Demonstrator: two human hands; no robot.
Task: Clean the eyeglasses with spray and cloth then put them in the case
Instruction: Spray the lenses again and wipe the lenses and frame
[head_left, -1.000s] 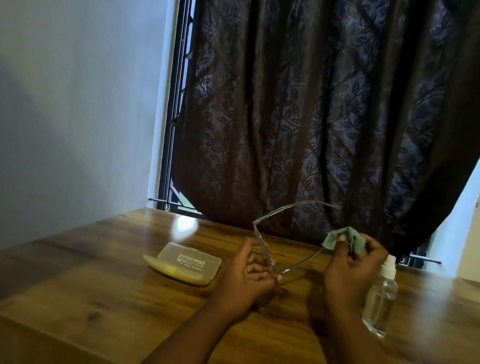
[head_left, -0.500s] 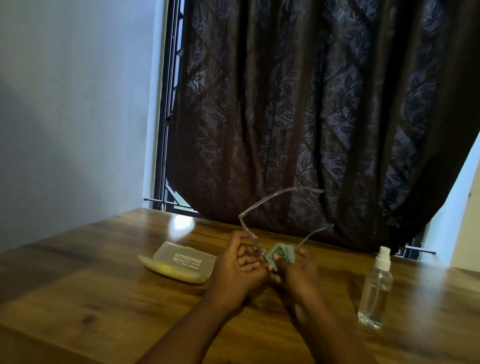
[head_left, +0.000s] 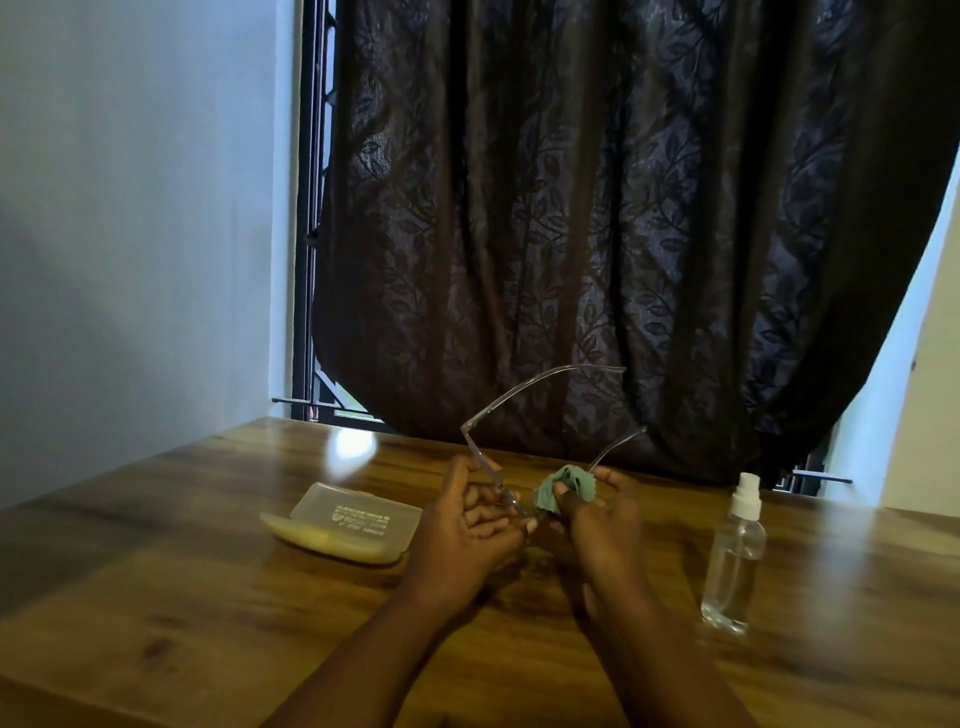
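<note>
Clear-framed eyeglasses (head_left: 524, 395) are held above the wooden table (head_left: 156, 597), temples open and pointing up and away from me. My left hand (head_left: 467, 535) grips the front of the frame. My right hand (head_left: 597, 525) pinches a small green cloth (head_left: 563, 486) against the glasses, right beside the left hand. The lenses are mostly hidden behind my fingers. A translucent eyeglass case (head_left: 343, 522) with a yellowish base lies shut on the table to the left of my hands. A clear spray bottle (head_left: 735, 561) with a white nozzle stands upright to the right.
A dark patterned curtain (head_left: 597, 234) hangs behind the table's far edge. A window frame (head_left: 309, 260) and a pale wall (head_left: 130, 208) stand at the left. A bright reflection shines on the tabletop behind the case.
My right hand carried the green cloth leftward from near the spray bottle to the glasses, where it now stays beside the left hand. The camera view drifted slightly.
</note>
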